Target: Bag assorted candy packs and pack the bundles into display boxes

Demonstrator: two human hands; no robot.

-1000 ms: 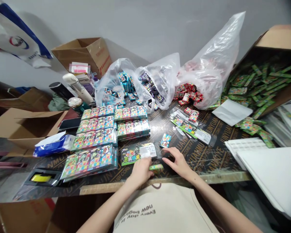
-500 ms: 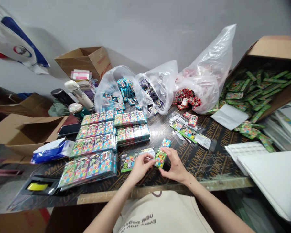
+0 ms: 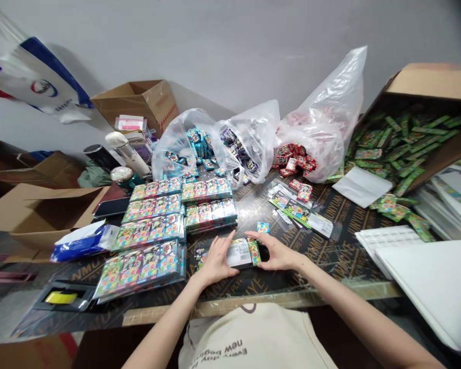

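A flat printed packet (image 3: 238, 252), green and black with a white label, lies on the dark table before me. My left hand (image 3: 216, 259) spans it, thumb at the near edge and fingers at the far edge. A small green printed box (image 3: 254, 251) stands against the packet's right end. My right hand (image 3: 275, 252) grips that box between thumb and fingers; whether it is partly inside the packet I cannot tell. Just beyond lies a small blue box (image 3: 263, 226). Filled clear packs (image 3: 142, 266) are stacked to the left of my left hand.
Behind are plastic bags of blue boxes (image 3: 200, 143), purple boxes (image 3: 238, 146) and red boxes (image 3: 297, 159). A carton of green boxes (image 3: 407, 143) tilts at the right. More flat packets (image 3: 301, 210) and white sheets (image 3: 426, 277) lie nearby. Bottles (image 3: 126, 154) stand back left.
My left hand has shifted from the small green box onto the flat packet. The packet and box now meet end to end, and my right hand has moved slightly right.
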